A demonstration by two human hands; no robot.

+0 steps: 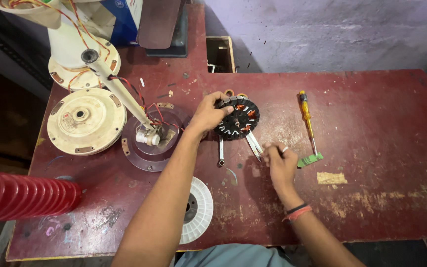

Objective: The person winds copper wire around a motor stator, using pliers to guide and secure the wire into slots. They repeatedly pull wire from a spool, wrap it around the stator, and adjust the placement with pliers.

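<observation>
The left hand (207,114) grips the black wound stator (236,118) at the table's (371,109) middle, while the right hand (278,163) pinches a thin white strip (284,149) just near-right of it, beside a yellow screwdriver (306,118).

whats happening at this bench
A person sits at a red table. The left hand grips the edge of a black round stator with copper coils. The right hand pinches something thin and pale beside it; what it is I cannot tell. A yellow screwdriver, a wrench and cream motor covers lie nearby.
</observation>
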